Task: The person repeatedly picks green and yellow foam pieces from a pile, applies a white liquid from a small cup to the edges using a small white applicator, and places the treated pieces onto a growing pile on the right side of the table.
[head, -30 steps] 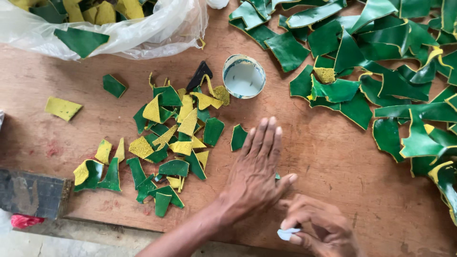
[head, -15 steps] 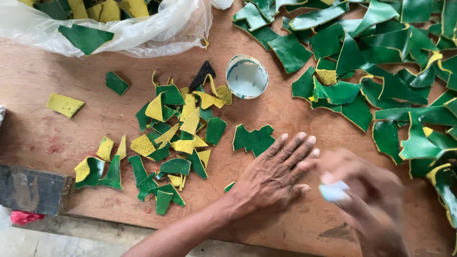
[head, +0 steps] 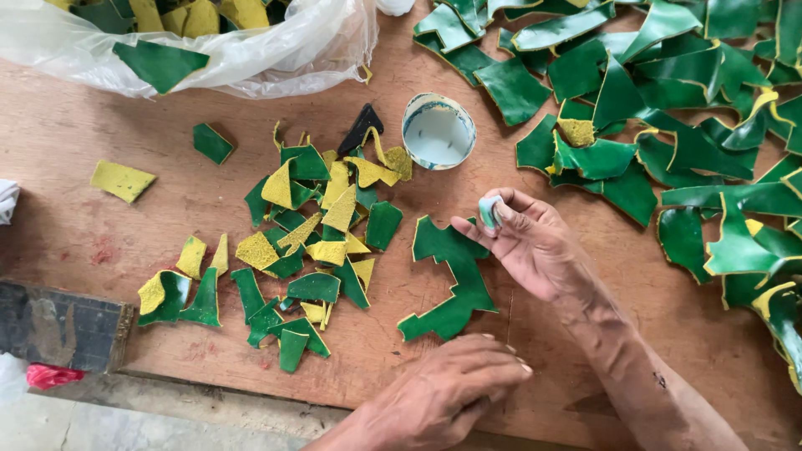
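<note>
Pinching a small pale, bluish-white lump (head: 489, 212) between thumb and fingertips, your right hand (head: 526, 242) sits just right of centre, raised a little over the wooden board (head: 83, 159). Your fingers are closed on that lump, whose kind is hard to tell. Your left hand (head: 451, 392) lies low in the frame, bottom centre, palm down with fingers bent and holding nothing; its fingertips rest on the board just below the lower end of a large green cut-out piece (head: 451, 280). That green piece lies flat at the centre of the frame, between your two hands, its upper edge just beside your right thumb; whether the thumb touches it cannot be told.

Left of it spreads a loose scatter of small green and yellow scraps (head: 309, 242), some overlapping. Above the green piece, near the upper middle, stands a small round pot (head: 438, 131) with pale contents, and a small black offcut (head: 361, 127) lies just to its left. A heap of larger curling green pieces (head: 668, 125) fills the upper right and right edge. A clear plastic bag (head: 251, 50) holding more green and yellow pieces takes the upper left. A dark block (head: 58, 326) sits at the lower left edge.
</note>
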